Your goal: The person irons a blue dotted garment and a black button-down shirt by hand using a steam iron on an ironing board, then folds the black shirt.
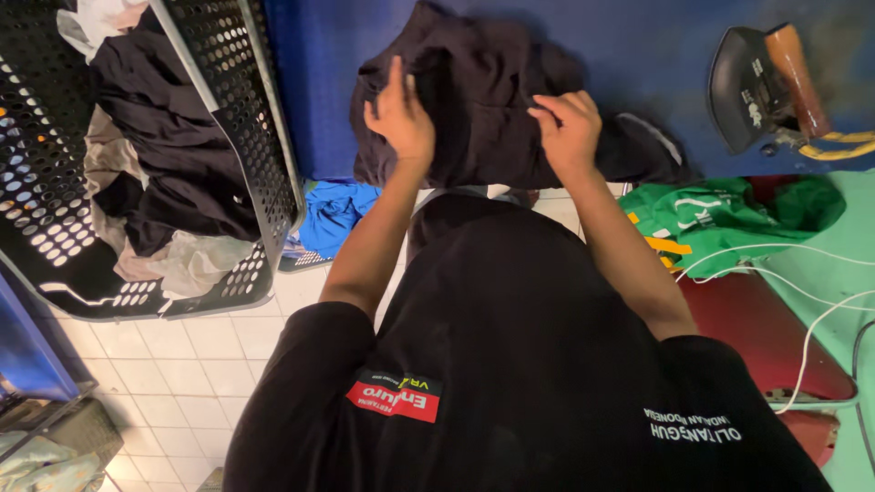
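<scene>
Here, the dark garment (483, 100) lies bunched at the upper middle of the frame on the blue ironing surface (310, 82), its long axis running roughly left to right across the picture, with one end trailing off toward the right, near the iron.

Your left hand (401, 114) rests on the garment's left part, fingers bent and pressing into the cloth; its grip is narrow, pinching a fold near the top edge. Your right hand (567, 128) sits just right of the middle, fingers curled down, and its grip is likewise narrow, closed on a fold of the same fabric. The two hands are near each other but apart.

An iron (761, 87) with a brown handle stands tilted at the upper right, well apart from your right hand. A black perforated laundry basket (246, 109) holding dark and pale clothes fills the upper left. A blue cloth (333, 214) lies on the tiled floor (191, 355), and a green bag (729, 219) sits at the right.
</scene>
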